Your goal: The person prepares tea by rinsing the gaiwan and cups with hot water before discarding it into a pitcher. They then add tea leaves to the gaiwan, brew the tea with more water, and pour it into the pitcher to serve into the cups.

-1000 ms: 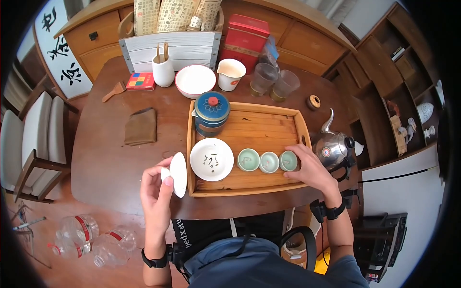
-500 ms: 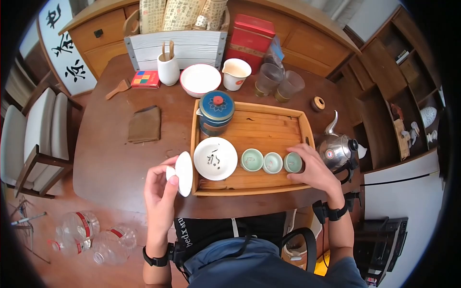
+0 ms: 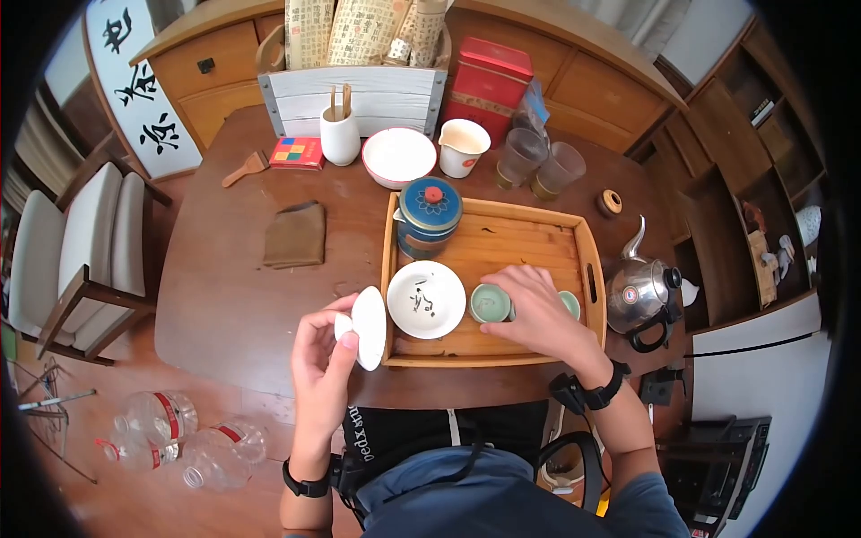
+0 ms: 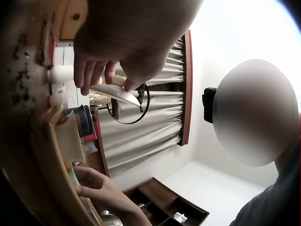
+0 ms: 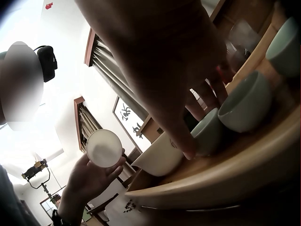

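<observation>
A white lid (image 3: pixel 369 328), tilted on edge, is pinched by its knob in my left hand (image 3: pixel 325 348) beside the tray's left end. On the wooden tray (image 3: pixel 529 235) stands a white bowl (image 3: pixel 426 299) with dark leaves inside. My right hand (image 3: pixel 543 314) has thumb and fingers around the leftmost green cup (image 3: pixel 490 303). The rightmost green cup (image 3: pixel 569 305) shows past the hand, which hides the middle one in the head view. The right wrist view shows the gripped cup (image 5: pixel 209 133), the middle cup (image 5: pixel 246 102) and the lid (image 5: pixel 104 148).
A blue lidded jar (image 3: pixel 429 217) stands at the tray's back left, a steel kettle (image 3: pixel 639 291) to its right. Behind are a white dish (image 3: pixel 399 157), a pitcher (image 3: pixel 463 148) and two glasses (image 3: pixel 522 157). A brown cloth (image 3: pixel 295 235) lies to the left.
My right hand has moved left from the rightmost green cup to the leftmost one. My left hand still holds the lid. The head view has shifted, so the scene sits farther right.
</observation>
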